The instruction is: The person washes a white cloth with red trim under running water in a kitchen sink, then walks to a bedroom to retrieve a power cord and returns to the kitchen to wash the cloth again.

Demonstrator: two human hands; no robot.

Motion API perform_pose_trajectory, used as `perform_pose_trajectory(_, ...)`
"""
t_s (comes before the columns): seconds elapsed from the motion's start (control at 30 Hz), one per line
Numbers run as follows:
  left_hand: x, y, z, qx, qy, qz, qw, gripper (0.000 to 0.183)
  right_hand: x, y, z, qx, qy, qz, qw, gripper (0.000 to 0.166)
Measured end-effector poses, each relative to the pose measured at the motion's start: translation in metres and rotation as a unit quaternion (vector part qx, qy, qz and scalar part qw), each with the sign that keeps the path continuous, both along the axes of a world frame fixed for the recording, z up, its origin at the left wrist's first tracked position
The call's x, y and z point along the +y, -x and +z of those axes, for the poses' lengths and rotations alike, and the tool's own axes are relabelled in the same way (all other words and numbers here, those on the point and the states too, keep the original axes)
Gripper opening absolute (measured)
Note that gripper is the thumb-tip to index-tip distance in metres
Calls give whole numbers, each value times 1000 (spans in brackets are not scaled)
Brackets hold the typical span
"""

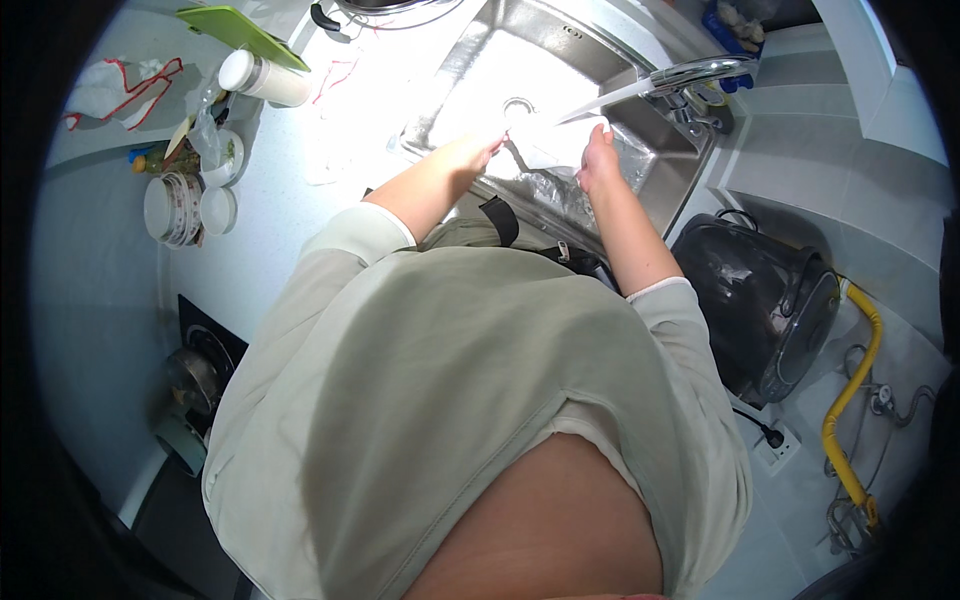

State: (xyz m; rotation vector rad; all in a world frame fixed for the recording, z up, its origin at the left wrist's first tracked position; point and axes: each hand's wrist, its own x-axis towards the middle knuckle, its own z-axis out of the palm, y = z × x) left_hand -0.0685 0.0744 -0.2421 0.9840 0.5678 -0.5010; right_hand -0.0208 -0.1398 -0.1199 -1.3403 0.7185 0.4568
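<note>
A stream of water runs from the chrome faucet [705,69] into the stainless steel sink [664,176]. Under that stream, over the basin, is a white item [559,150], washed out by glare; its exact kind cannot be told. My right hand [600,157] grips its right side, thumb near the upper edge. At its left side is my left hand [486,150], partly lost in the bright light, with its fingers at the item's edge. The drain [517,107] shows just beyond my left hand. Water glistens on the basin floor below the item.
Left on the counter [277,172] stand a white-lidded jar [266,79], a green board [240,34], stacked containers [174,208] and a red-edged cloth or bag [124,90]. A black appliance [754,300] is right of the sink. A pot [193,379] sits at the far lower left.
</note>
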Motion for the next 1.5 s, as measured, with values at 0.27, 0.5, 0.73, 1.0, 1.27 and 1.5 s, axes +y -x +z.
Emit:
perform_pose_trajectory(0.27,16,-7,65,-2,-244,-157,957,13,-15,12,-2,-19,-190,24,981,40)
perform_pose_trajectory(0.5,2,-7,86,83,-288,-202,932,16,-2,17,48,16,-268,44,962,40)
perform_pose_trajectory(0.73,-9,-23,123,-17,-441,-423,792,12,0,12,52,-11,-294,59,954,42)
perform_pose_trajectory(1.0,-18,-27,94,-90,-444,-268,851,14,-13,0,35,-27,-212,-11,977,42)
perform_pose_trajectory(1.27,-9,-27,76,-138,-449,-181,864,17,-31,-3,-37,-14,92,-5,996,40)
perform_pose_trajectory(1.5,5,-38,75,-183,-488,-174,836,20,-37,-15,-82,-99,252,43,962,22)
